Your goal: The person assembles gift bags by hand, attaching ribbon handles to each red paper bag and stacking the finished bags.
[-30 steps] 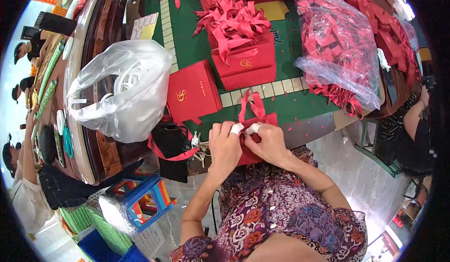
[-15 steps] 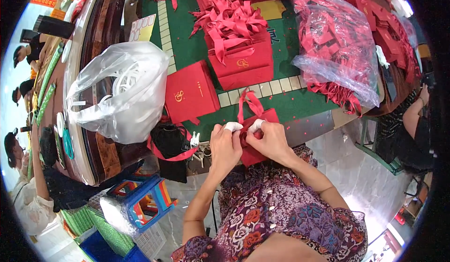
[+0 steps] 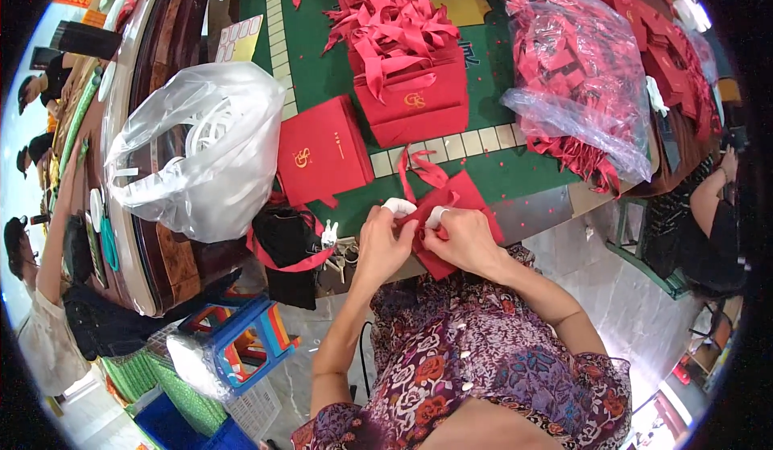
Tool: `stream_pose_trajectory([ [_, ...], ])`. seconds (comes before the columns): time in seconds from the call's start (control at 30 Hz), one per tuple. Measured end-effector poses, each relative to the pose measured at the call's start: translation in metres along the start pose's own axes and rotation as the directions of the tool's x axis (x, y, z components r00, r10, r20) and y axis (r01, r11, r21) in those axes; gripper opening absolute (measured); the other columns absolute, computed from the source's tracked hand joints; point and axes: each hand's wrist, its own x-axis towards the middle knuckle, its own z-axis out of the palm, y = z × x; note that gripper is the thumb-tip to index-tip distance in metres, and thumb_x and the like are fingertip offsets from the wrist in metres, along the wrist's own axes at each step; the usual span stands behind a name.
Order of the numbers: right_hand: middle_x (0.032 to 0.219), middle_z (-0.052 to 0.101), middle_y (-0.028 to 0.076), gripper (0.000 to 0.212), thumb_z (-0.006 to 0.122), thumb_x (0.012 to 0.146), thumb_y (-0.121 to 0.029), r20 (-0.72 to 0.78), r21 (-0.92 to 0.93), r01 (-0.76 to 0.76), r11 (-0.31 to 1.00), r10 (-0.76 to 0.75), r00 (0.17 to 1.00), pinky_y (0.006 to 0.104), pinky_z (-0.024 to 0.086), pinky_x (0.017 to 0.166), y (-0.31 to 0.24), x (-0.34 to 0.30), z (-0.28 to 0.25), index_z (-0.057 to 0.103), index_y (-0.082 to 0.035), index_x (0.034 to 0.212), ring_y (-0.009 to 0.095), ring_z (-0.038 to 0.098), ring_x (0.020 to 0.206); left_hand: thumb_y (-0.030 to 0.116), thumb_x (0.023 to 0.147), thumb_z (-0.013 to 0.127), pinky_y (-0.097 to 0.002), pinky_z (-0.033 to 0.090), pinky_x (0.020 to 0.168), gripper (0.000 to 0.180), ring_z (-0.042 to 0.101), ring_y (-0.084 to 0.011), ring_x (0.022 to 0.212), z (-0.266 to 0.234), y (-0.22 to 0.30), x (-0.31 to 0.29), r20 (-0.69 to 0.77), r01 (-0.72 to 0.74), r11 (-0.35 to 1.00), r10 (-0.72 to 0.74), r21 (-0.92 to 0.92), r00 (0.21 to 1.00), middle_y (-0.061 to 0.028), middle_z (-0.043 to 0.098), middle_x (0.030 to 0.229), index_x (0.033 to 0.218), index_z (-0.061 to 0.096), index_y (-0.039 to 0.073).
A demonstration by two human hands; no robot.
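A small red paper bag (image 3: 477,202) lies at the front edge of the table, turned at a slant, with both my hands at its upper part. My left hand (image 3: 385,245) is closed, pinching the bag's edge from the left. From the right, my right hand (image 3: 465,241) pinches it too, fingertips close to the left ones. White wrapping covers fingertips on both hands. A red ribbon (image 3: 420,168) loops up from the bag. What exactly lies between the fingertips is partly hidden. Just left sits a flat stack of red bags (image 3: 322,148).
Behind stand upright red bags (image 3: 419,120) topped with ribbons. A clear plastic bag (image 3: 576,72) of red ribboned pieces lies right; a translucent bag (image 3: 250,160) of white cords stands left. A black pouch (image 3: 286,241) and keys (image 3: 342,261) lie by the table edge. Other people are at the far left.
The red bag has turned, its upper right corner swinging outward. Both hands have shifted slightly but keep their pinch. The whole view has moved a little.
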Motion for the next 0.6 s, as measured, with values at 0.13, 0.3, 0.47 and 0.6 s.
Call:
stream_pose_trajectory([
  [0.13, 0.069, 0.066, 0.014, 0.014, 0.069, 0.080, -0.018, -0.014, 0.045, -0.087, 0.995, 0.088, 0.996, 0.0443, 0.052, 0.059, -0.003, 0.000, -0.006, 0.067, -0.004, 0.082, 0.033, 0.067, 0.063, 0.012, 0.080, 0.074, -0.0309, 0.047, 0.061, 0.024, 0.056, -0.0169, 0.066, 0.001, -0.001, 0.002, 0.035, 0.006, 0.999, -0.004, -0.035, 0.999, -0.0088, 0.061, 0.081, 0.102, 0.067, 0.004],
  [0.3, 0.064, 0.063, 0.012, 0.014, 0.071, 0.080, -0.018, -0.036, 0.143, -0.120, 0.982, 0.126, 0.991, 0.0391, 0.048, 0.054, 0.006, 0.003, -0.003, 0.067, -0.005, 0.083, 0.027, 0.063, 0.057, 0.011, 0.077, 0.075, -0.0305, 0.046, 0.060, 0.024, 0.054, -0.0165, 0.064, 0.001, 0.008, 0.002, 0.016, 0.018, 0.999, -0.017, -0.047, 1.000, -0.0083, 0.060, 0.080, 0.099, 0.068, 0.005],
  [0.47, 0.061, 0.060, 0.012, 0.013, 0.072, 0.080, -0.016, 0.037, 0.215, -0.161, 0.963, 0.157, 0.987, 0.0359, 0.045, 0.051, 0.004, 0.011, -0.009, 0.067, -0.005, 0.083, 0.022, 0.060, 0.053, 0.010, 0.077, 0.074, -0.0315, 0.045, 0.059, 0.021, 0.053, -0.0178, 0.064, 0.005, 0.006, -0.003, -0.104, -0.178, 0.976, 0.191, 0.122, 0.976, -0.0084, 0.061, 0.077, 0.097, 0.070, 0.005],
  [0.6, 0.066, 0.063, 0.014, 0.014, 0.071, 0.080, -0.016, -0.117, 0.160, -0.059, 0.985, 0.078, 0.990, 0.0419, 0.050, 0.057, 0.001, 0.002, 0.005, 0.064, -0.004, 0.081, 0.031, 0.065, 0.061, 0.010, 0.077, 0.074, -0.0332, 0.045, 0.060, 0.020, 0.053, -0.0194, 0.065, 0.002, 0.006, -0.003, -0.072, -0.084, 0.996, 0.085, 0.007, 0.994, -0.0090, 0.062, 0.076, 0.097, 0.070, 0.005],
])
